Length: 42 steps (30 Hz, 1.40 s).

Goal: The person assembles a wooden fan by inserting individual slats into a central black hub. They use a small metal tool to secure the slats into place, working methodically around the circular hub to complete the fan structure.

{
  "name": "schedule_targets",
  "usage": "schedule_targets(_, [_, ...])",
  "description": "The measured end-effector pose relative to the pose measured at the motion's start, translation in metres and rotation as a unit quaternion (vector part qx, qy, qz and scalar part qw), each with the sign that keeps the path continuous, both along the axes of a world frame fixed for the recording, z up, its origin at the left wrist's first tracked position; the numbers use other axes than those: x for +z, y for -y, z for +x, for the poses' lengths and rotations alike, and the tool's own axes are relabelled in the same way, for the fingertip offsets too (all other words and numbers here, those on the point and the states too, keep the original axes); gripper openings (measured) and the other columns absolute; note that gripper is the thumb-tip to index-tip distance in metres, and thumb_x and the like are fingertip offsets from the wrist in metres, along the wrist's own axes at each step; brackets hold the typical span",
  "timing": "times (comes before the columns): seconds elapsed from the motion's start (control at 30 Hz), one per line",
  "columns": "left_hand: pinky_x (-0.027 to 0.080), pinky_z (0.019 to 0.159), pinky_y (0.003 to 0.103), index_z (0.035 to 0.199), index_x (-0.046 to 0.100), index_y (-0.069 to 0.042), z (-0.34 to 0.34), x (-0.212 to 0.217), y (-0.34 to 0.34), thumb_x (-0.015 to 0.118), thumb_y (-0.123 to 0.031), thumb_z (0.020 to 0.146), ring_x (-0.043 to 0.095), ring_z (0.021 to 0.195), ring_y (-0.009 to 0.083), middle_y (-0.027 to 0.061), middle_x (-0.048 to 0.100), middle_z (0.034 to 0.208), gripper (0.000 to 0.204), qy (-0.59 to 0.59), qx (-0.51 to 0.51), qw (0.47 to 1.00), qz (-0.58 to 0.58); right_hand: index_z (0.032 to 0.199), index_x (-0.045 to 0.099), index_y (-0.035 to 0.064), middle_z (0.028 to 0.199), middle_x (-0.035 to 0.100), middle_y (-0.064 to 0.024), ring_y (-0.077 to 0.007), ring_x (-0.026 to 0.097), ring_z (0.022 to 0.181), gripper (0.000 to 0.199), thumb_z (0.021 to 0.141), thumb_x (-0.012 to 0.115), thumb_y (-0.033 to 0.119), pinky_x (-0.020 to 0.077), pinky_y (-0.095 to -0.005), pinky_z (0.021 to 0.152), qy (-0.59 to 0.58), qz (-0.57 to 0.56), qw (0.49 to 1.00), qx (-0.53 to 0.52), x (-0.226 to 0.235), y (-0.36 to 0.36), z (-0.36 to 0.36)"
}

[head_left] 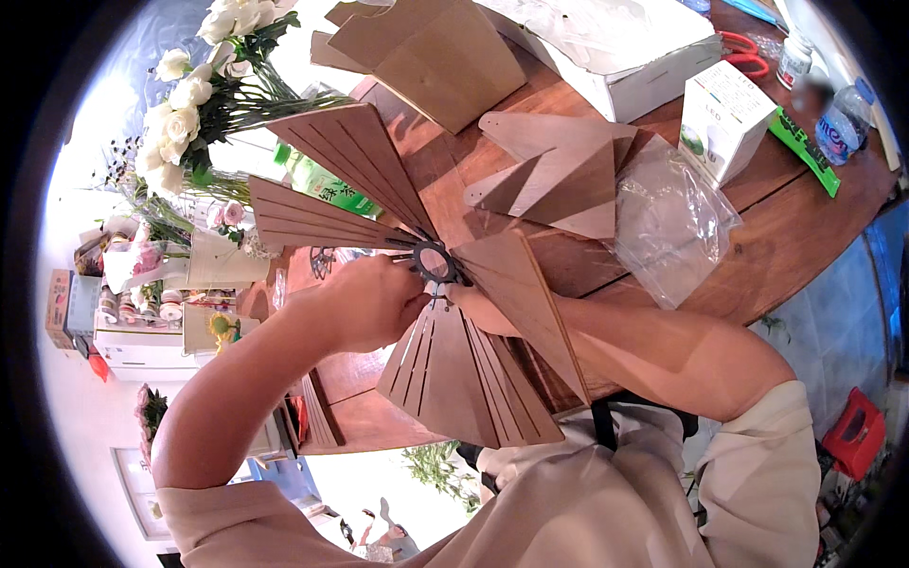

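Note:
In front of me is a flower-shaped piece of brown wooden panels set around a black notched ring (436,263). Two slatted panels (358,156) fan out to the upper left, a broad panel (525,303) extends right, and another slatted panel (454,383) points down towards me. My left hand (379,298) is closed at the ring's left side, its fingertips partly hidden. From the right, my right hand (483,310) reaches under the broad panel. Its thumb and fingers are closed at the lower panel's narrow end, just below the ring; most of that hand is covered.
Loose brown panels (568,175) lie beyond, beside a clear plastic bag (668,237). Farther back are a cardboard box (436,62), a white box (653,71), a small carton (724,123), red-handled scissors (745,55) and a water bottle (845,128). White roses (170,128) and a green-labelled bottle (327,185) stand left.

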State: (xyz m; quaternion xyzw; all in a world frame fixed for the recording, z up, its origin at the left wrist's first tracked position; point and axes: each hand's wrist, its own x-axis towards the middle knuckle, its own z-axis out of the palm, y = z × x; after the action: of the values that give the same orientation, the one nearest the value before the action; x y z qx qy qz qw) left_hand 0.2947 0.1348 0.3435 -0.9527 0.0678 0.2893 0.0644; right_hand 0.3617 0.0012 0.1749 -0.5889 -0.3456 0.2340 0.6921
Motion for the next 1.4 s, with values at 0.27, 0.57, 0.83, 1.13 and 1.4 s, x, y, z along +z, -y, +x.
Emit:
schedule_targets(0.27, [0.055,0.063,0.048,0.080,0.066,-0.001,-0.009,0.000,-0.003,0.063,-0.017,0.094,0.071,0.073,0.0335,0.0194,0.069,0.081,0.021,0.016,-0.206,0.975,0.080,0.075,0.070,-0.0055,0.060,0.064,-0.0168,-0.0156,0.064,0.063,0.015,0.082,0.066,0.006,0.0496,-0.0436,0.057,0.025,-0.020,0.999,0.002,0.008,0.003,0.003])
schedule_targets(0.57, [0.057,0.068,0.048,0.081,0.067,0.000,-0.008,-0.005,0.009,0.060,-0.017,0.092,0.070,0.073,0.0384,0.0190,0.067,0.073,0.021,-0.008,0.041,0.999,0.009,0.076,0.070,-0.0045,0.060,0.060,-0.0142,-0.0154,0.062,0.065,0.011,0.078,0.062,0.003,0.0499,-0.0429,0.060,-0.029,0.016,0.999,0.025,-0.003,-0.004,-0.002])
schedule_targets(0.83, [0.058,0.062,0.047,0.083,0.064,-0.001,-0.013,-0.002,0.000,0.062,-0.011,0.088,0.072,0.077,0.0351,0.0159,0.065,0.069,0.011,0.042,-0.257,0.960,0.097,0.079,0.068,-0.0045,0.063,0.061,-0.0170,-0.0153,0.063,0.067,0.010,0.078,0.067,0.006,0.0513,-0.0421,0.062,0.118,-0.004,0.989,-0.088,0.006,0.000,-0.004])
schedule_targets(1.13, [0.059,0.072,0.049,0.084,0.072,-0.001,-0.006,-0.009,0.017,0.064,-0.008,0.082,0.072,0.079,0.0419,0.0187,0.071,0.082,0.011,-0.062,-0.098,0.986,0.122,0.081,0.069,-0.0028,0.072,0.069,-0.0198,-0.0136,0.065,0.073,0.007,0.079,0.065,0.003,0.0527,-0.0415,0.066,0.010,-0.014,1.000,0.012,0.020,0.009,0.003])
schedule_targets(1.4, [0.056,0.074,0.046,0.089,0.073,0.002,0.008,-0.004,0.012,0.060,-0.018,0.095,0.072,0.078,0.0358,0.0207,0.073,0.089,0.025,-0.082,0.326,0.932,-0.134,0.082,0.070,-0.0043,0.067,0.066,-0.0149,-0.0122,0.062,0.072,0.010,0.081,0.062,0.002,0.0514,-0.0420,0.063,-0.024,0.019,0.999,-0.013,0.016,0.008,0.002])
